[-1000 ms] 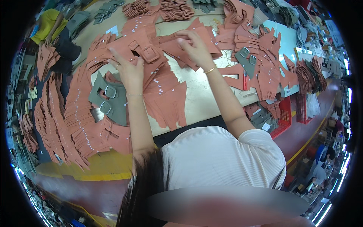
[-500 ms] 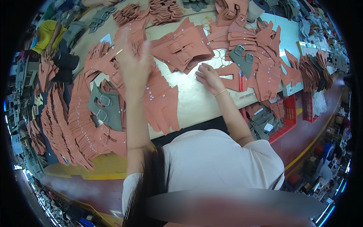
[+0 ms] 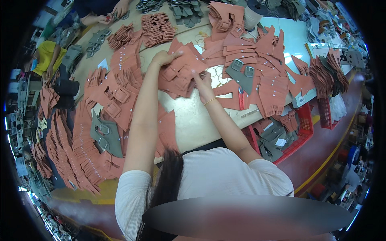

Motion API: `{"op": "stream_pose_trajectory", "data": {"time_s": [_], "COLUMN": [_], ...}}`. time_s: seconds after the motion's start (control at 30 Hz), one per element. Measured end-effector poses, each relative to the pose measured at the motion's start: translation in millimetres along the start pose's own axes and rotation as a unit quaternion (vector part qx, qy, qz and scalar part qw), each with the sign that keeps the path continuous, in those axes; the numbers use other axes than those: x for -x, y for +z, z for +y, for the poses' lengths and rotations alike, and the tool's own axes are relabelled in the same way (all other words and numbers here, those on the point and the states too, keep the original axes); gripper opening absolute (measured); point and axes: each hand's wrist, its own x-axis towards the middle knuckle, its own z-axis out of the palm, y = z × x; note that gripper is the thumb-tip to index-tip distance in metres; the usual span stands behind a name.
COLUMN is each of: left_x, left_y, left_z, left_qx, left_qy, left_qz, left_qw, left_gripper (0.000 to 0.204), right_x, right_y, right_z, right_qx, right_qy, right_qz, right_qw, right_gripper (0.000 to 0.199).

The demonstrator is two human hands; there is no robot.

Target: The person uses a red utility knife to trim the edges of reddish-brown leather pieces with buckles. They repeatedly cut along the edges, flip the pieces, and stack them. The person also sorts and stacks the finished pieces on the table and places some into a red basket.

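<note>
Two hands (image 3: 203, 82) on leather pieces (image 3: 179, 74), red crate (image 3: 303, 126) part-filled

left hand (image 3: 164, 58): lies flat on the far edge of the pile of rust-brown leather pieces (image 3: 181, 72), fingers spread.
right hand (image 3: 203, 80): pinches the pile's near right edge, a gold bracelet at the wrist.
worktable (image 3: 193, 120): pale top, bare just nearer than the pile.
grey buckled pieces (image 3: 241, 72): right of the pile.
red crate (image 3: 299, 124): well right of the pile, below the table edge.
</note>
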Motion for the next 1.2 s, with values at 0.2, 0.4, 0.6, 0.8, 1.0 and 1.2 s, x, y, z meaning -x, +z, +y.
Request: {"op": "stream_pose_trajectory", "data": {"time_s": [0.2,0.4,0.6,0.8,1.0,1.2], "left_x": [11.1,47.0,145.5,218.3,240.7,268.5], "left_y": [10.8,7.9,12.5,98.8,157.9,173.8], "left_z": [-3.5,12.0,22.5,-40.2,-83.6,-76.4], "left_qx": [0.129,0.222,0.172,0.3,0.207,0.382], "left_qy": [-0.017,0.141,0.147,0.145,0.101,0.085], "left_qz": [-0.062,-0.099,0.05,0.083,0.234,0.109], "left_qw": [0.99,0.96,0.973,0.939,0.945,0.914], "left_gripper": [0.083,0.076,0.076,0.098,0.07,0.035], "right_x": [-6.3,-10.5,44.3,91.9,98.2,123.0], "right_y": [4.2,-4.7,-38.4,-91.3,-113.2,-121.3], "right_z": [6.7,12.2,-42.9,-47.2,5.5,-15.1], "right_qx": [-0.094,-0.121,-0.088,0.165,0.34,0.312], "right_qy": [-0.067,-0.092,-0.083,-0.072,-0.187,-0.262], "right_qz": [-0.008,-0.036,-0.09,-0.183,-0.133,-0.077], "right_qw": [0.993,0.988,0.989,0.967,0.912,0.91], "right_gripper": [0.07,0.067,0.048,0.048,0.042,0.03]}}
